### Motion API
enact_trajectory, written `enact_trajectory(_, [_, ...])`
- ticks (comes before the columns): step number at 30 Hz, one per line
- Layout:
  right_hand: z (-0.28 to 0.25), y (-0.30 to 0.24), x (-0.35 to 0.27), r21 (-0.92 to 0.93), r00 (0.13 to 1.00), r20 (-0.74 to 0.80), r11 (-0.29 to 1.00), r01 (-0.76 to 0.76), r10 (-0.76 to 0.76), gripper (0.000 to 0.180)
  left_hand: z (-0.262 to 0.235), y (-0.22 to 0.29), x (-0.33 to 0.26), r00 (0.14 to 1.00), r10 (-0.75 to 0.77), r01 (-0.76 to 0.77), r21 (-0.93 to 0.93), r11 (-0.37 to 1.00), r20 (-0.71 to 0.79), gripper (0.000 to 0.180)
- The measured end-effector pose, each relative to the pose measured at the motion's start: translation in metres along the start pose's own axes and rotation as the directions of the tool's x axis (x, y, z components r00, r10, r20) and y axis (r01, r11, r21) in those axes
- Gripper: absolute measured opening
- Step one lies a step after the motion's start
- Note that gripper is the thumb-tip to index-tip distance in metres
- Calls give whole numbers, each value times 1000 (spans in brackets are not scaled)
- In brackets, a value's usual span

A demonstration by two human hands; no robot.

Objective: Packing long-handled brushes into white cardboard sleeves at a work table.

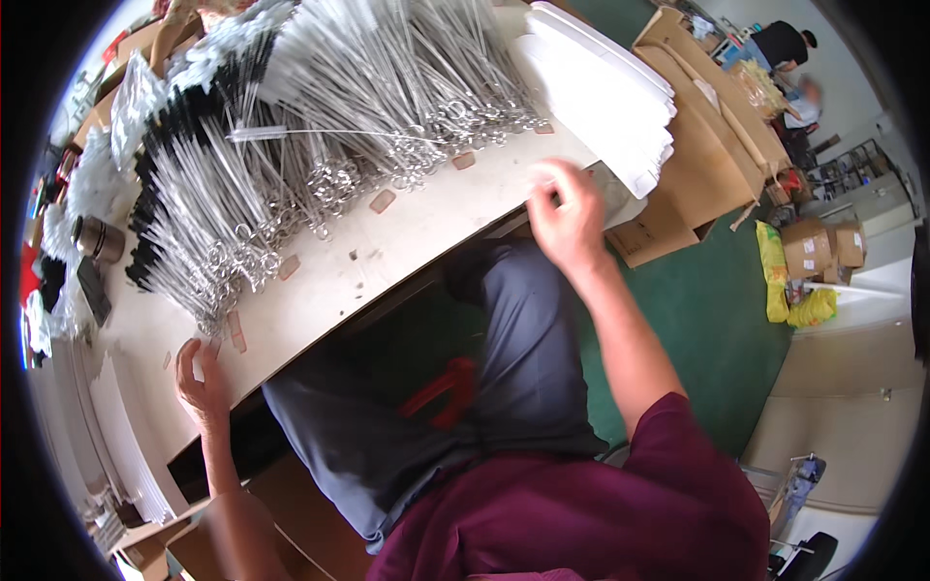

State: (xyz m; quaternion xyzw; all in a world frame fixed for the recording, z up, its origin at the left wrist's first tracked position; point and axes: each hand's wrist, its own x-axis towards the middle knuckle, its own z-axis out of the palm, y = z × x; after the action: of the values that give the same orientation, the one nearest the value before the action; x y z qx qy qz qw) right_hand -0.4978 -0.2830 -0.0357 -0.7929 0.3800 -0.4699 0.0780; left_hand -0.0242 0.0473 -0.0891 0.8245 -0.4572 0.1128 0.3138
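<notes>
A big pile of thin wire brushes (291, 155) with ring-shaped ends covers the far part of the table; some bristles are white, others black. My left hand (203, 387) is at the table's near left edge, just below the pile's lowest ring ends. Its fingers are curved, with a gap between thumb and forefinger and nothing visible in it. On the right, my right hand (570, 218) hovers by the table edge beside a stack of white cartons (605, 97). Thumb and forefinger curl together there; the fingertips are blurred, and anything between them is too small to make out.
Small pinkish pieces (383, 200) lie along the pale tabletop (334, 276). A large open cardboard box (693, 145) stands right of the cartons. At the far left sits a dark jar (97, 238). Two people (780, 46) are in the background at upper right.
</notes>
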Motion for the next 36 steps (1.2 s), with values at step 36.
enact_trajectory(36, [-65, -15, 41, 272, 980, 101, 943, -195, 173, 52, 4, 36, -7, 978, 113, -122, -43, 992, -175, 19])
